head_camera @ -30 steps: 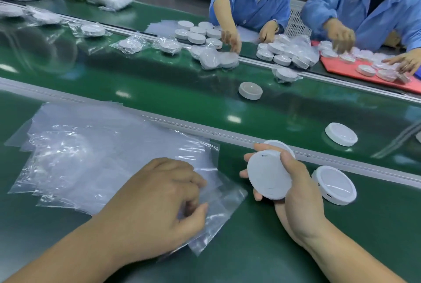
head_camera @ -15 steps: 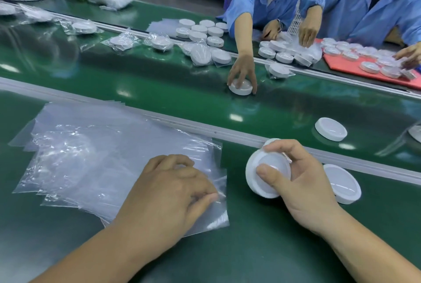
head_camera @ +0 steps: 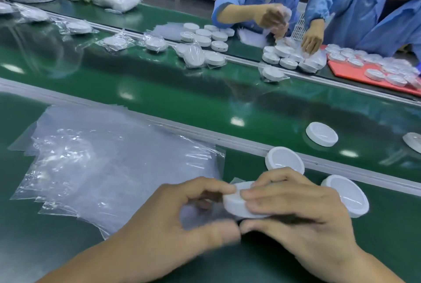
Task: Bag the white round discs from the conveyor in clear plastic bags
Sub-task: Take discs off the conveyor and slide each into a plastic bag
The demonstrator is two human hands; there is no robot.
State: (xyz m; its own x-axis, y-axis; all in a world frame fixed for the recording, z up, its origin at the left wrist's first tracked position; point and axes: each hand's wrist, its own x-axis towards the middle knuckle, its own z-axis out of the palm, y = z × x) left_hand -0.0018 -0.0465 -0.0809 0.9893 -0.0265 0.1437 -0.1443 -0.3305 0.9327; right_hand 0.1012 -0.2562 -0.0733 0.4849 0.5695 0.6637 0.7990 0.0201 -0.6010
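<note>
Disc (head_camera: 234,204) now at left hand's (head_camera: 168,225) bag (head_camera: 196,215)

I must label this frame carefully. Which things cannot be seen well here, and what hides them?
Head view, the only one:
The held disc: fingers of the right hand cover its right part.
The clear bag pinched by the left hand: motion blur; whether its mouth is open cannot be told.
The disc at the right edge: cut off by the frame.
The bagged discs on the red tray: too small and overlapping to count.
</note>
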